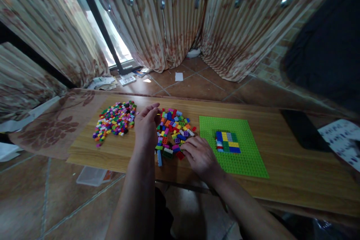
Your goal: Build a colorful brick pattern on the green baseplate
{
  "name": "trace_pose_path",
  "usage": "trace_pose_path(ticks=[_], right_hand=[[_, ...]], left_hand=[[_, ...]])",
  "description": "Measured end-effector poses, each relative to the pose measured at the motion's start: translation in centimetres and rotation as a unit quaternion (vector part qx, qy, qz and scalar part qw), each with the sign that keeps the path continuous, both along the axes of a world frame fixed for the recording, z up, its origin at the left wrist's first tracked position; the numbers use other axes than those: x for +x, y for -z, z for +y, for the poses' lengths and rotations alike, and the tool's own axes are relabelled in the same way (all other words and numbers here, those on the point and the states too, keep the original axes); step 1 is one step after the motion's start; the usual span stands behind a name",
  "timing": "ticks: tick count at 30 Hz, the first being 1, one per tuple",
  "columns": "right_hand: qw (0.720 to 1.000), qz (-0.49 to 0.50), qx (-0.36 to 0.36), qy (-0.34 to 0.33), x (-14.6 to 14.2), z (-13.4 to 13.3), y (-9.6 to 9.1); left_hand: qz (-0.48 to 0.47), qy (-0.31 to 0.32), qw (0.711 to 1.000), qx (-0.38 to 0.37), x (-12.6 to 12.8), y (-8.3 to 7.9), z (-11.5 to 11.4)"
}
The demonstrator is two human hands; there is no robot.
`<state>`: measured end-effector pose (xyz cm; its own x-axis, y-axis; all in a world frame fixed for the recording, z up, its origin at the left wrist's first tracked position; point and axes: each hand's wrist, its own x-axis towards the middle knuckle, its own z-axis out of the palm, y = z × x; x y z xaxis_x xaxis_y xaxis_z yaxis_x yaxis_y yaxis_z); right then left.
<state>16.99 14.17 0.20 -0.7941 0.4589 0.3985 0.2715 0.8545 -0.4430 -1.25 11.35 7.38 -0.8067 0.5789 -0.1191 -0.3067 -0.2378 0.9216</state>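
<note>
Clear box (91, 176) lay on floor (24, 195), contents unclear. Left grip (146, 120) beside bricks (185, 134), right grip (200, 154) touching them; I couldn't tell whether either pinched.

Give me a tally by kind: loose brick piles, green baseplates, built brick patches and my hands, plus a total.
Loose brick piles: 2 (left pile, middle pile)
Green baseplate: 1
Built brick patch: 1
Hands: 2 (left hand, right hand)
Total: 6
</note>
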Motion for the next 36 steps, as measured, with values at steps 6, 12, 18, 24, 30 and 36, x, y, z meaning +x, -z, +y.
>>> trace_pose_path(ticks=[6, 12, 18, 24, 30, 36], right_hand=[[1.000, 0.007, -0.003, -0.003, -0.1, 0.0, 0.1], [0.998, 0.039, -0.045, 0.002, 0.0, -0.2, -0.5], [0.991, 0.081, -0.105, 0.013, 0.4, -0.2, -1.5], [0.956, 0.169, -0.231, 0.068, 0.8, -0.1, -2.3], [0.772, 0.309, -0.534, 0.154, 1.2, 1.4, -2.7], [0.682, 0.331, -0.636, 0.144, 2.5, 2.3, -3.9]], left_hand=[[0.008, 0.009, 1.000, -0.002, -0.1, 0.1, -0.1], [0.010, 0.010, 1.000, 0.001, -0.1, 0.0, -0.1], [0.021, 0.045, 0.999, -0.016, 0.3, 0.3, 0.1], [0.087, 0.201, 0.975, -0.040, 1.7, 0.8, 0.2], [0.241, 0.377, 0.894, -0.035, 3.9, 0.9, 0.2], [0.309, 0.432, 0.846, -0.050, 6.7, 1.0, 0.1]])
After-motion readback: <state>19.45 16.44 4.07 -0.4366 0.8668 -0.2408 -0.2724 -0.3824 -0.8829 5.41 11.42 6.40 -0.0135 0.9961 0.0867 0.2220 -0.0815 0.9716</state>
